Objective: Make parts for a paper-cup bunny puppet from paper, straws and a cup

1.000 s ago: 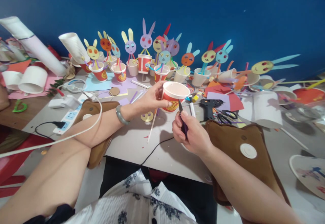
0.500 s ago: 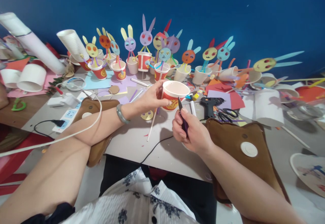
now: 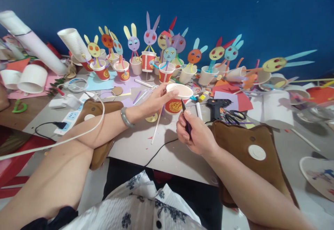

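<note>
My left hand point(image 3: 156, 101) grips a red-and-white paper cup point(image 3: 174, 105) by its left side, with the thumb lying over the rim. The cup is tilted a little toward me, and a gold emblem shows on its front. In my closed right hand point(image 3: 194, 131) is a slim dark pointed tool point(image 3: 184, 113), its tip up close to the front right of the cup. Whether the tip touches the cup I cannot tell. Below my left hand, a yellow paper face disc point(image 3: 151, 118) and a white stick point(image 3: 156, 129) lie on the table.
Several paper-cup rabbit figures point(image 3: 150, 37) stand along the blue wall. To the right are a black glue gun point(image 3: 217, 108), black-handled scissors point(image 3: 236, 117), coloured paper point(image 3: 241, 99) and a brown cushion point(image 3: 240, 160). A power strip point(image 3: 70, 117) with a white cable lies left.
My left thumb has moved up from the cup's side onto its rim. The cup has turned and shifted slightly left, so its emblem faces me more. The tool has barely moved.
</note>
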`<state>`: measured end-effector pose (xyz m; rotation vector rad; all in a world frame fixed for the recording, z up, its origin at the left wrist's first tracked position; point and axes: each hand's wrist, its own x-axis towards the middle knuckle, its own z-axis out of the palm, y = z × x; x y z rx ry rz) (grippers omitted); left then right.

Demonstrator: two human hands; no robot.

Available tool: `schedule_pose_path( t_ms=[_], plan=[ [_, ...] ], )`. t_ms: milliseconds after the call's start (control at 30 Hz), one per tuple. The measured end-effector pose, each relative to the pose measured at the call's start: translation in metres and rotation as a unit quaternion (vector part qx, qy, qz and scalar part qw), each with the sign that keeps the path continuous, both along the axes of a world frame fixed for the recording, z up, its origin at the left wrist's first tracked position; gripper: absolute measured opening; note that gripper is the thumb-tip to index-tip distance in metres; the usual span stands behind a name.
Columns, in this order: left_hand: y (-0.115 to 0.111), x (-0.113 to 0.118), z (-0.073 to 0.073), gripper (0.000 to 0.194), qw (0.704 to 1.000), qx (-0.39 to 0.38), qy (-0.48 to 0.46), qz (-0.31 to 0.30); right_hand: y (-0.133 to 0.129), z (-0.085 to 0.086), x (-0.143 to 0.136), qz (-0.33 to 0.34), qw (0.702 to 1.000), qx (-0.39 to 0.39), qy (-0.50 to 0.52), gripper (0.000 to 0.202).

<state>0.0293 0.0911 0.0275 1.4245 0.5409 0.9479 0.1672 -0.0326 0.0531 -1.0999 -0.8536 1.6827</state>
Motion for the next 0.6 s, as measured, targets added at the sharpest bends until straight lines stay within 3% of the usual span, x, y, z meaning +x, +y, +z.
schedule_pose_path(
  t_ms=[167, 400, 533, 600],
  plan=[
    [-0.001, 0.002, 0.002, 0.043, 0.999, 0.008, 0.025, 0.031, 0.002, -0.004, -0.001, -0.005, 1.000, -0.015, -0.007, 0.047],
    [-0.011, -0.003, 0.012, 0.043, 0.995, 0.033, 0.081, 0.055, 0.004, -0.006, -0.001, 0.000, 1.000, -0.028, -0.001, 0.047],
    [-0.006, -0.003, 0.009, 0.019, 0.990, 0.092, 0.102, 0.043, 0.006, -0.006, 0.000, -0.001, 0.999, -0.042, 0.002, 0.047],
    [-0.002, -0.002, 0.005, 0.015, 0.988, 0.112, 0.105, 0.027, 0.006, -0.006, 0.000, -0.002, 0.999, -0.043, 0.002, 0.047]
  ],
)
